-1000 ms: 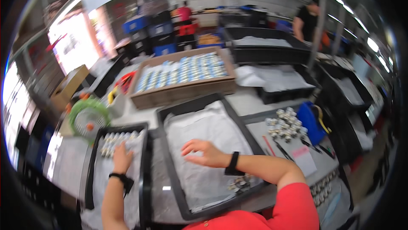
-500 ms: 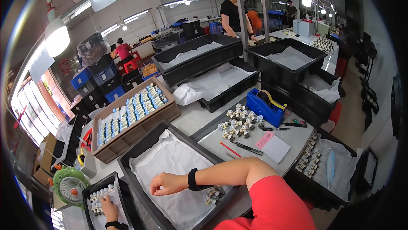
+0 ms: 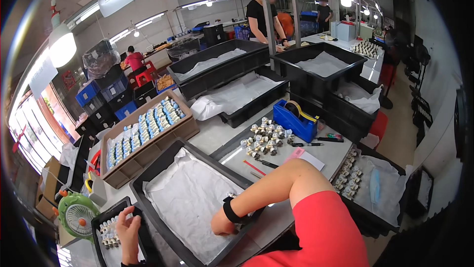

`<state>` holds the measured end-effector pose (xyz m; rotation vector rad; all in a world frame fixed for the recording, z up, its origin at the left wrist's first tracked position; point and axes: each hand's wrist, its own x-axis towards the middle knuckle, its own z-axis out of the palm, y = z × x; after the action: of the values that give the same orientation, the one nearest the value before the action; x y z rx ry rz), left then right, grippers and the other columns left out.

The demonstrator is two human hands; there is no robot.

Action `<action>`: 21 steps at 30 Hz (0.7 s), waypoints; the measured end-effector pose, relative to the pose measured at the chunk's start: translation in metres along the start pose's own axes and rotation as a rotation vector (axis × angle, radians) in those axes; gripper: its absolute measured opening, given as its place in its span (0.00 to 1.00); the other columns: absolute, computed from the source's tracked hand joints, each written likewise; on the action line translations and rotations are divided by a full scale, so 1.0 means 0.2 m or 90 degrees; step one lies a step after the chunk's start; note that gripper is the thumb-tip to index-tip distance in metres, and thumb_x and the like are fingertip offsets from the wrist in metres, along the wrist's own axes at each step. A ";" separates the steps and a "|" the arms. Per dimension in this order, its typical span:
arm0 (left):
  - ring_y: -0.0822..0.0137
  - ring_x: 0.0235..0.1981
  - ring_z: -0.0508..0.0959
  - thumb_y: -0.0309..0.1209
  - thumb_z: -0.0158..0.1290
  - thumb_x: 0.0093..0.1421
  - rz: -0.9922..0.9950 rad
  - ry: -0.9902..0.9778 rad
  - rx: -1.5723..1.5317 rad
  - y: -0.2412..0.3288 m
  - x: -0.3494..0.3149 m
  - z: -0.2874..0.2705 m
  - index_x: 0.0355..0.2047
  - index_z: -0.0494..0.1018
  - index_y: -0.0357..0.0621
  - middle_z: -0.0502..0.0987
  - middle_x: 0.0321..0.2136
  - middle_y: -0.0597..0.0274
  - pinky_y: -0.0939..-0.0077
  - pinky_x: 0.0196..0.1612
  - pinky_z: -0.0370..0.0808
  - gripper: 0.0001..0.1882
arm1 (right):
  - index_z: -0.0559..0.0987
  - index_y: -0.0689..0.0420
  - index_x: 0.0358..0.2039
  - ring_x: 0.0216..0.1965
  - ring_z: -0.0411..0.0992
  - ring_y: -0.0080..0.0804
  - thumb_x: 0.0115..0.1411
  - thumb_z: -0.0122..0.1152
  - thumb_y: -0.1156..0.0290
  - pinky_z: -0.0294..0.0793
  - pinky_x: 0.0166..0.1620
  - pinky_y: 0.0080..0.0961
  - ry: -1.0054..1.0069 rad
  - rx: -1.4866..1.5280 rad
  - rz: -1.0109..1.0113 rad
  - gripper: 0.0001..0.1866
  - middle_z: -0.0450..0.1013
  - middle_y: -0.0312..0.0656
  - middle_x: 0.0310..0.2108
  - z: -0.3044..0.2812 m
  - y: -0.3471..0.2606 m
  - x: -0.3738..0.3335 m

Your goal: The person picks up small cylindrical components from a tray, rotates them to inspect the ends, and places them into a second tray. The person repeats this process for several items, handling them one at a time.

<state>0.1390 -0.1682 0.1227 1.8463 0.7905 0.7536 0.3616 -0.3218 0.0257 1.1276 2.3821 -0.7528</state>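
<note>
My right hand (image 3: 223, 223) is lowered into a large black tray (image 3: 159, 159) lined with white paper (image 3: 185, 195). A black band circles that wrist. Its fingers point down and are hidden, and hand and wrist cover the tray corner where small figurines lie. On the left, my left hand (image 3: 127, 231) is raised at the right side of a small black tray (image 3: 129, 201), thumb and fingers apart, with nothing seen between them. Small white-and-dark figurines (image 3: 109, 232) stand in rows inside that small tray.
A green fan (image 3: 79, 215) stands left. Behind lies a brown crate (image 3: 116, 178) of blue-and-white figurines. Loose figurines (image 3: 266, 137), a blue tape dispenser (image 3: 295, 121) and pens sit right. Black trays (image 3: 222, 64) are stacked farther back. A mask (image 3: 375, 187) lies in the right tray.
My right hand has moved right and down, from above the paper to the figurines' corner of the large tray. My left hand has lifted off the small tray's figurines, its fingers now spread.
</note>
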 end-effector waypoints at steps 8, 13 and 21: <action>0.72 0.34 0.76 0.25 0.53 0.56 -0.046 -0.196 -0.162 0.24 -0.25 0.34 0.46 0.70 0.38 0.74 0.41 0.61 0.83 0.37 0.71 0.16 | 0.82 0.63 0.28 0.32 0.76 0.45 0.34 0.69 0.69 0.74 0.36 0.36 0.049 -0.044 0.176 0.17 0.77 0.51 0.30 0.13 0.06 -0.03; 0.72 0.41 0.75 0.31 0.53 0.60 -0.109 -0.247 -0.263 0.17 -0.31 0.39 0.49 0.69 0.38 0.74 0.44 0.60 0.78 0.42 0.71 0.18 | 0.81 0.63 0.28 0.32 0.76 0.42 0.33 0.69 0.68 0.73 0.34 0.35 0.054 0.078 0.204 0.18 0.77 0.49 0.28 0.02 0.05 -0.13; 0.69 0.47 0.71 0.31 0.48 0.62 -0.166 -0.155 -0.375 0.08 -0.31 0.45 0.57 0.59 0.42 0.68 0.49 0.61 0.73 0.47 0.68 0.24 | 0.74 0.61 0.37 0.38 0.72 0.45 0.41 0.63 0.70 0.71 0.40 0.36 0.614 0.195 -0.054 0.20 0.74 0.50 0.35 -0.27 0.04 -0.20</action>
<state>0.1759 -0.2690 0.0959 1.2460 0.5585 0.5093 0.3849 -0.3078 0.0868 1.8366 3.1671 -0.7078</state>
